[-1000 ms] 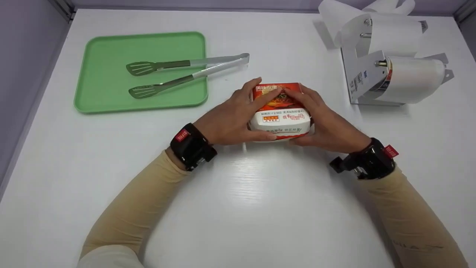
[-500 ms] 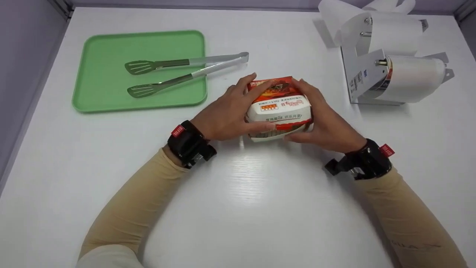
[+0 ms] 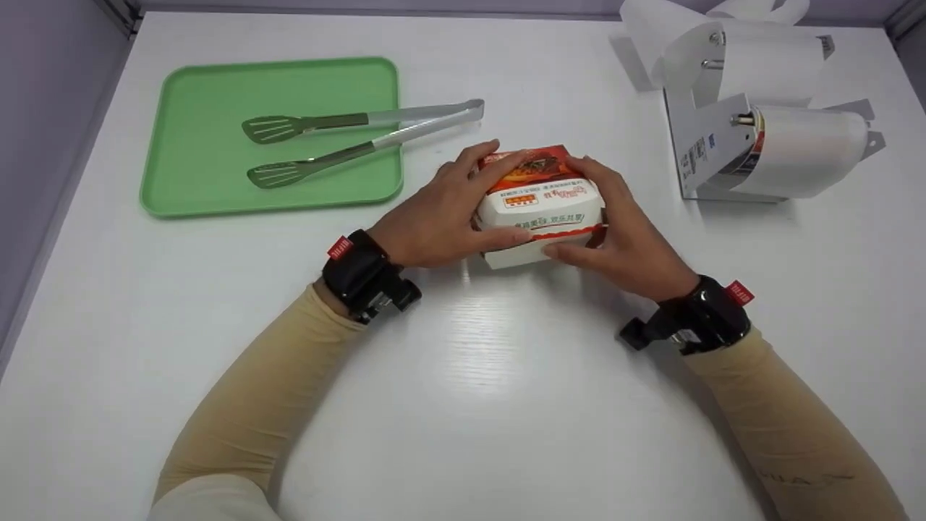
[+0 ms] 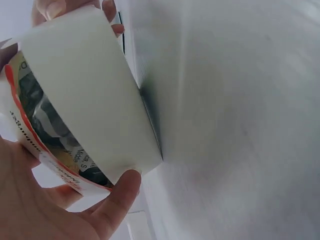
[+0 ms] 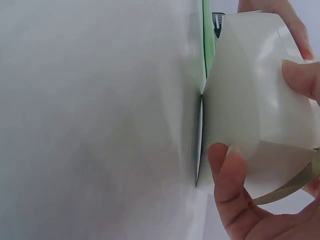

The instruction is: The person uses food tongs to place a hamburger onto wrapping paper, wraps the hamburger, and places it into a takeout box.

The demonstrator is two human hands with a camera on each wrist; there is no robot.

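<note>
A red-and-white paper burger box (image 3: 542, 210) with a burger picture on its lid is between my two hands in the head view. My left hand (image 3: 438, 221) grips its left side, fingers over the top and thumb along the front. On the other side my right hand (image 3: 633, 239) holds it, with the thumb low at the front. A gap between lid and base shows a dark printed wrapper (image 4: 55, 120) inside in the left wrist view. In the right wrist view, fingertips press the white base (image 5: 235, 100), close over the table.
A green tray (image 3: 195, 145) lies at the back left, with metal slotted tongs (image 3: 318, 170) across it, their handle end past its right edge. A metal stand with white rolls (image 3: 803, 145) occupies the back right of the white table (image 3: 470, 405).
The box has turned slightly and shifted a little away, and more of its white base shows below the lid. My right hand has moved left, its thumb now further along the front.
</note>
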